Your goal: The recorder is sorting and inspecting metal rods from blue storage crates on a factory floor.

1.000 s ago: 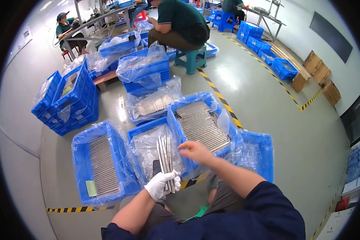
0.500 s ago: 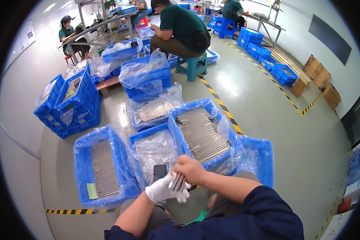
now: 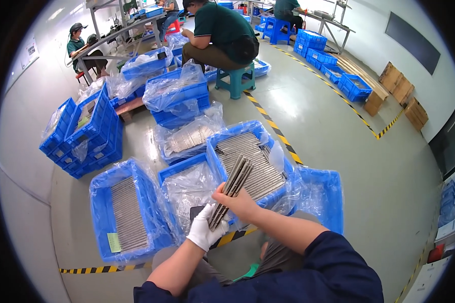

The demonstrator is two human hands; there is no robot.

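Near centre, we note a metal rod bundle [image 3: 238,174], tilted: bare right hand [image 3: 239,202] gripping its middle, gloved left hand [image 3: 202,232] clasping its near end. Far beyond lies a blue bin [image 3: 237,129] of rods.

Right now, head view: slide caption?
Gloved left hand and bare right hand hold a bundle of metal rods near plastic-lined blue bins.
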